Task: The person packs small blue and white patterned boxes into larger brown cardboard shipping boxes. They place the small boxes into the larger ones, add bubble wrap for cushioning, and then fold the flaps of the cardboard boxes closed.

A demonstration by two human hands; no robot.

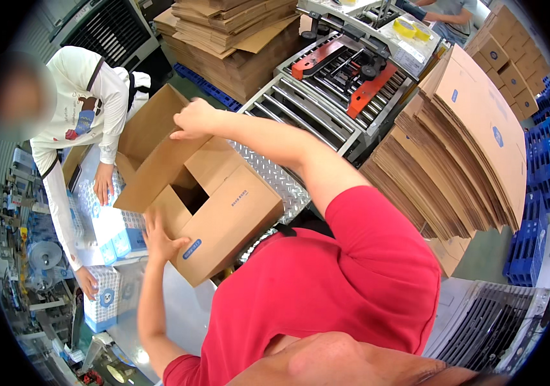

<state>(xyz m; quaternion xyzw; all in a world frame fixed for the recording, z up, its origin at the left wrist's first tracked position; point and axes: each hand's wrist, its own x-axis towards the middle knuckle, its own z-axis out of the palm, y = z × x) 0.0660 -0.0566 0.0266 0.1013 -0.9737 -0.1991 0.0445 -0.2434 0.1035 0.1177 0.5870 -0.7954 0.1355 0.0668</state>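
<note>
A brown cardboard carton [230, 209] sits in front of me with its flaps raised and a dark gap between them. At its far edge my right hand [196, 119] is closed on an upright flap [159, 177]. My left hand [162, 241] lies against the near left side of the carton, fingers spread and thumb out. Beyond the carton, to the left, stand blue-and-white packs [117, 225]. A co-worker in a white top rests one hand [103, 183] on them and the other [86, 283] on a nearer pack [102, 299]. The carton's inside is mostly hidden.
A roller conveyor [300, 109] with red guides [371, 90] runs beyond the carton. Flat cardboard stacks stand at the right [455, 148] and at the back [230, 32]. Blue pallets [526, 238] are at the far right. Yellow tape rolls [411, 28] lie beside the conveyor.
</note>
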